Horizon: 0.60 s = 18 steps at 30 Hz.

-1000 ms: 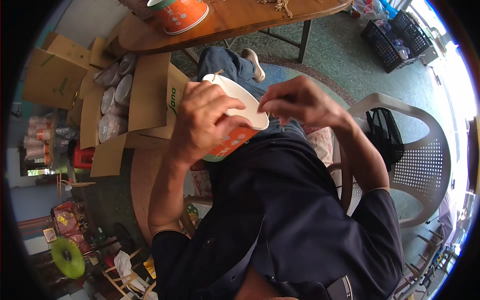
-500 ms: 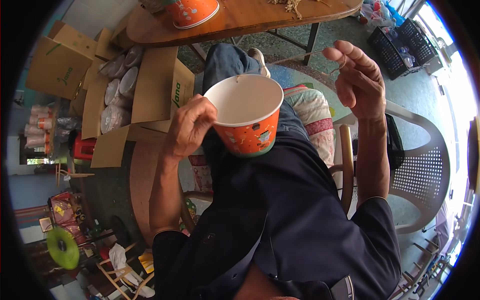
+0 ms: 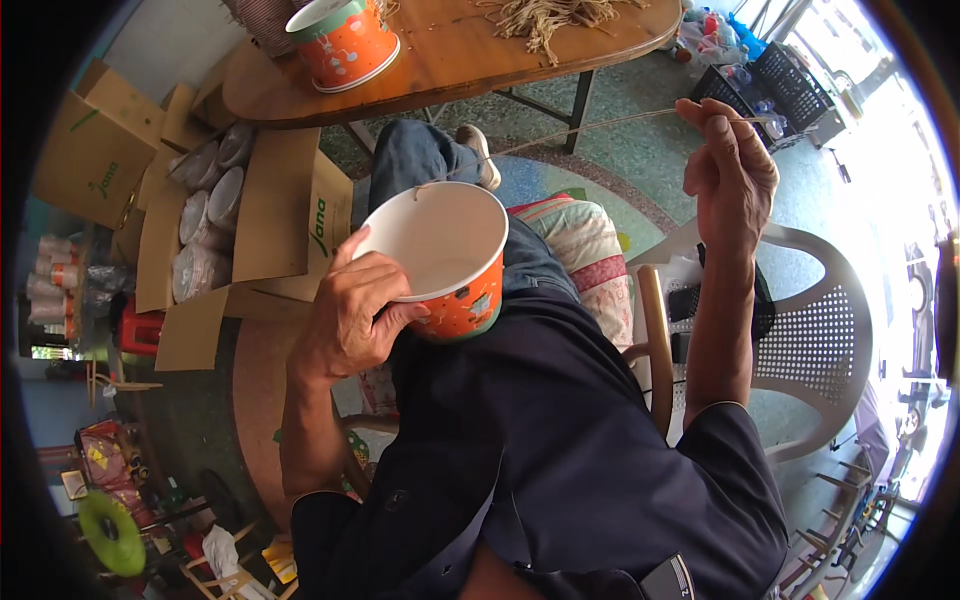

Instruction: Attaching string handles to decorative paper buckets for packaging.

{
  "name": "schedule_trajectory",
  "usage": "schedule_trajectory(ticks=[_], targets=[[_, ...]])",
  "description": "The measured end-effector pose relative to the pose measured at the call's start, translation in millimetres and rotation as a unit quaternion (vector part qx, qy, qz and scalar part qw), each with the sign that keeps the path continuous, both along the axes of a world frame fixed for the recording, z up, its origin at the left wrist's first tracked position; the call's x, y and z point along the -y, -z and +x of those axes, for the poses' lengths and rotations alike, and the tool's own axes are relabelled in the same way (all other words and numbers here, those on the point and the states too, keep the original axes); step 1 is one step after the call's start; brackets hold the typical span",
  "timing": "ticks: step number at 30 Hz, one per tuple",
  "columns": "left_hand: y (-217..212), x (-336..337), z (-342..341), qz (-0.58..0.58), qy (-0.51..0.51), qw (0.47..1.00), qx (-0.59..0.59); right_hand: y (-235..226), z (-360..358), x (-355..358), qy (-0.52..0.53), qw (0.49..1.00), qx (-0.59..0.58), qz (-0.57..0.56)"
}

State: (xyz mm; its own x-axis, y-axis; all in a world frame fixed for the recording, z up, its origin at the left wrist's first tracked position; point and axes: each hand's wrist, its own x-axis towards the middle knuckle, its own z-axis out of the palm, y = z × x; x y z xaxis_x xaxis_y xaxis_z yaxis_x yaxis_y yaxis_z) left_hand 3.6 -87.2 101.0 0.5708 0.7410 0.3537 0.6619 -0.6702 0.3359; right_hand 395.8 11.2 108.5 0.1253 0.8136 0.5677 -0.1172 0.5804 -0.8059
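Note:
My left hand (image 3: 355, 310) grips the near left rim of an orange paper bucket (image 3: 462, 306) with a white inside, tilted above my lap. A thin tan string (image 3: 570, 133) runs from the bucket's far rim up to the right. Its other end is pinched in the fingers of my right hand (image 3: 732, 165), raised over the chair's side. The string looks nearly straight between rim and fingers.
A wooden table (image 3: 450, 60) stands ahead, bearing another orange bucket (image 3: 352, 55) and a heap of tan strings (image 3: 555, 18). Left is an open cardboard box (image 3: 275, 210) of wrapped paper buckets. A plastic chair (image 3: 815, 340) and black crate (image 3: 790, 85) are at right.
The string, loose before, is now drawn out toward the right. My left hand has shifted its grip round the bucket's rim, and the right fingers have closed. The whole view has shifted too.

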Motion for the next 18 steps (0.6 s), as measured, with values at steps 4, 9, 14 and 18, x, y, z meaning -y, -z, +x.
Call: schedule_trajectory(ticks=[4,9,14,18], targets=[[9.8,-5.2,-6.8,-0.09,-0.009,0.996,-0.004,-1.6,-2.1,-1.2,-0.011,0.996,-0.065,-0.055],[9.5,-9.8,-2.1,-0.064,0.003,0.998,-0.009,1.1,1.4,-3.4,-0.044,0.989,-0.122,-0.078],[18.7,-8.4,17.4,-0.054,-0.055,0.994,0.084,-3.0,-29.5,17.8,-0.107,0.976,-0.012,-0.188],[9.9,-10.3,23.4,-0.113,-0.065,0.985,0.112,4.8,-61.3,42.5,-0.251,0.927,0.134,-0.244]])
